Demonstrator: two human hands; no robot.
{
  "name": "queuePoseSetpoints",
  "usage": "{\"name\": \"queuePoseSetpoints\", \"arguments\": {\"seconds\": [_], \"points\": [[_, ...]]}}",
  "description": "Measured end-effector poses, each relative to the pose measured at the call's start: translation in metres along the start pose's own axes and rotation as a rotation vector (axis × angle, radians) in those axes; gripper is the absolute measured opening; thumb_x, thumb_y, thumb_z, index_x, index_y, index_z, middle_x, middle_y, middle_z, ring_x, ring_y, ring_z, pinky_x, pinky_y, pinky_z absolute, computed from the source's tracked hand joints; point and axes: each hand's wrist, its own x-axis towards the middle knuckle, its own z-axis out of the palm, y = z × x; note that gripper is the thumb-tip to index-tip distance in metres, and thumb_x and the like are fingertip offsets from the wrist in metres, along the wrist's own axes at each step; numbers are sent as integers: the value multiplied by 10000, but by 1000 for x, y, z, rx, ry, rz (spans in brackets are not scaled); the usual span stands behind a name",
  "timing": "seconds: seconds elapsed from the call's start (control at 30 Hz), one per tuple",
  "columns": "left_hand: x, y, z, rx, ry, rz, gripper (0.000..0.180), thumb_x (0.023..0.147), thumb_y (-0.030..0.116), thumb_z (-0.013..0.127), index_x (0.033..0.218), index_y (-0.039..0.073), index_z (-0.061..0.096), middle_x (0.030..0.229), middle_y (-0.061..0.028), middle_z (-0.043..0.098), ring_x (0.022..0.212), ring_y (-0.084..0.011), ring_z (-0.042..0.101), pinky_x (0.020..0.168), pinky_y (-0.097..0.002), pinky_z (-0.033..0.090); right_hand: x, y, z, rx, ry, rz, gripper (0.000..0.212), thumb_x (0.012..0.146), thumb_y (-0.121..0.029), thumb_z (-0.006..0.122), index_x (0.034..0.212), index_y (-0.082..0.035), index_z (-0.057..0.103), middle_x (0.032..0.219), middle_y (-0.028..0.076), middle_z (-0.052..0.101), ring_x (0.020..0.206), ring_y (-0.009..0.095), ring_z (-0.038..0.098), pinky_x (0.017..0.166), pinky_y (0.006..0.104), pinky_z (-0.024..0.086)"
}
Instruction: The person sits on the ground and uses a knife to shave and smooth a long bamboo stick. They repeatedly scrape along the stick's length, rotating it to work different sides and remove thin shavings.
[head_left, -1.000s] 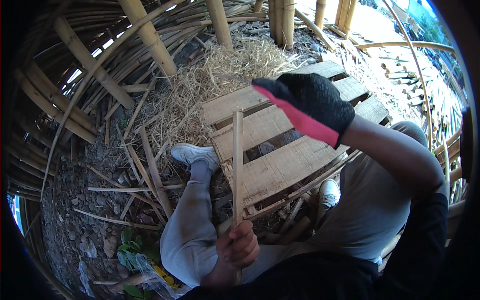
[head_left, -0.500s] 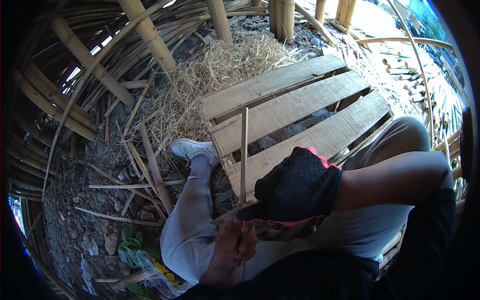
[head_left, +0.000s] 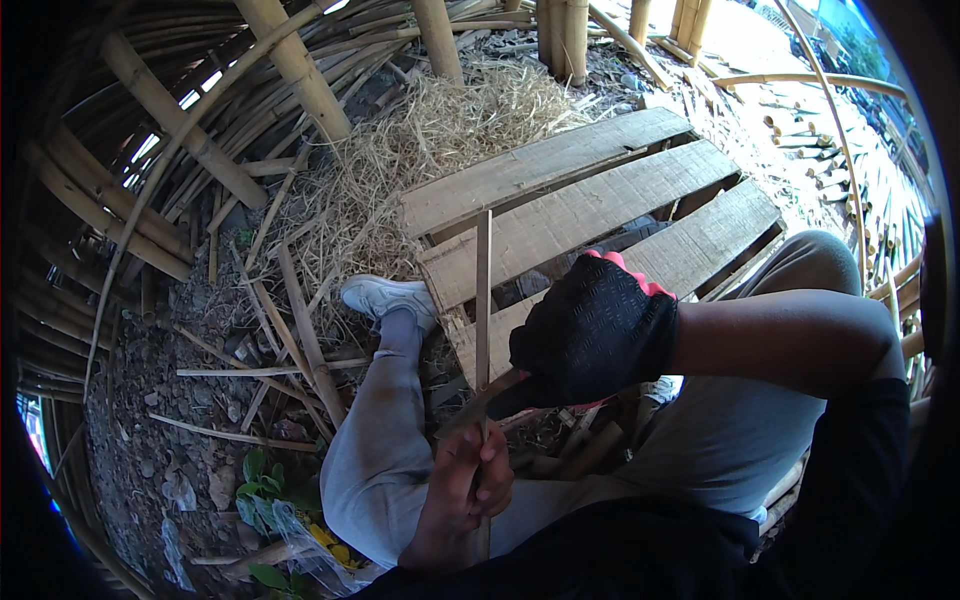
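My bare left hand [head_left: 465, 482] is closed around a thin bamboo strip [head_left: 484, 300], which stands roughly upright with its top end over the slatted wooden platform. My right hand [head_left: 600, 335], in a black textured glove with pink-red parts, is closed on a knife [head_left: 470, 410]. Its handle is mostly hidden inside the glove. The blade lies slantwise across the strip, just above my left fingers, and appears to touch it. Below the left fist, the strip's lower end shows against my trousers.
The low platform [head_left: 590, 215] of rough planks stands in front of me. Behind it lies a heap of pale shavings [head_left: 470, 120]. Bamboo posts [head_left: 295, 70] rise at the back left. Loose strips [head_left: 300, 330] lie on the dirt at left, cut bamboo [head_left: 815, 150] at far right.
My right hand has moved up and slightly away from my body, with the knife sliding a little higher along the strip. The left hand has stayed nearly in place.
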Motion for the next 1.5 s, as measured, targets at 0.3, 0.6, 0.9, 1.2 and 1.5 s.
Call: {"name": "queuePoseSetpoints", "arguments": {"seconds": [0.3, 0.6, 0.9, 1.2, 1.5], "points": [[-12, -5, 4, -45, -144, -81, 425, 1071, 486, 351, 896, 108, 433, 524, -13, 368, 346, -68, 277, 323, -239, 225, 25, 55, -40, -279, -47, 585, 661, 986, -631, 398, 779, -105, 741, 749, 138, 705, 724, 315, 703, 669, 430, 549], [-1, -3, -6, -142, -124, -82, 416, 1088, 445, 322, 892, 99, 447, 538, -20, 385, 357, -70, 283, 326, -240, 230, -4, 119, -22, -93, 240, 665, 488, 1022, -473, 436, 945, -75, 708, 761, 197, 647, 788, 318, 675, 753, 415, 530], [5, -7, -14, -283, -157, -108, 407, 1089, 437, 338, 909, 99, 476, 538, -6, 396, 352, -69, 282, 327, -236, 219, -10, -27, -11, 134, -22, 197, 375, 912, -502, 607, 868, -141, 700, 766, 78, 685, 692, 287, 703, 577, 424, 530], [4, -8, -7, -130, -100, -92, 411, 1077, 466, 356, 903, 110, 466, 534, -7, 387, 351, -65, 292, 323, -245, 218, -13, -21, 0, 69, -86, 113, 393, 846, -542, 645, 818, -153, 693, 701, 48, 668, 642, 257, 699, 531, 410, 509], [-6, -12, 5, -179, -256, -166, 434, 1067, 500, 355, 882, 116, 437, 522, -5, 368, 356, -70, 298, 329, -246, 247, 12, 74, -15, -328, -101, 639, 568, 988, -594, 429, 888, -139, 754, 763, 115, 706, 738, 312, 698, 651, 437, 538]]}}
